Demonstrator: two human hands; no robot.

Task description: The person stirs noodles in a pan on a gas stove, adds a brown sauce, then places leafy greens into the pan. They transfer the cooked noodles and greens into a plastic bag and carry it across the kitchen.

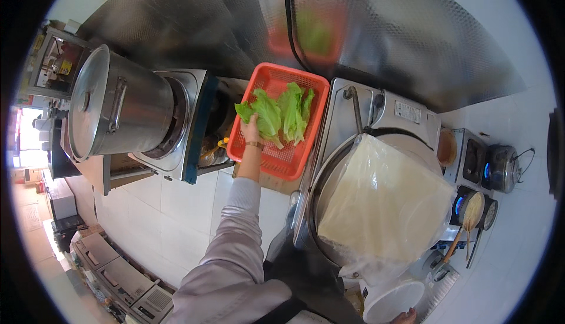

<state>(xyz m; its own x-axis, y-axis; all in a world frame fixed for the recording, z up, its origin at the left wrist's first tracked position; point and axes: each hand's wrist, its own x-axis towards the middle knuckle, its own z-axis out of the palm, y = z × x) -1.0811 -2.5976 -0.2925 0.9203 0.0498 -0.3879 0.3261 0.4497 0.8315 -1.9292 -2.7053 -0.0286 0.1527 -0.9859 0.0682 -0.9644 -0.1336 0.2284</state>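
Observation:
My left hand [250,130], with a band at the wrist, reaches into a red plastic basket [276,170] in the middle. Its fingers are closed on a green lettuce leaf [268,117], and the leaf hides some of them. More lettuce leaves [294,114] lie beside it on the basket's right side. Down at the lower edge, only a small part of my right hand [404,317] shows, beside the rim of a white tub [393,301]. The picture's edge cuts off most of that hand, so its grip is unclear.
A large lidded steel pot [135,106] stands on a burner at left. Right of the basket, a clear plastic bag with pale sheets [382,197] lies over a wide round pan. Farther right are lit burners, a kettle [501,169] and a strainer [472,211]. A metal wall panel [400,30] rises behind.

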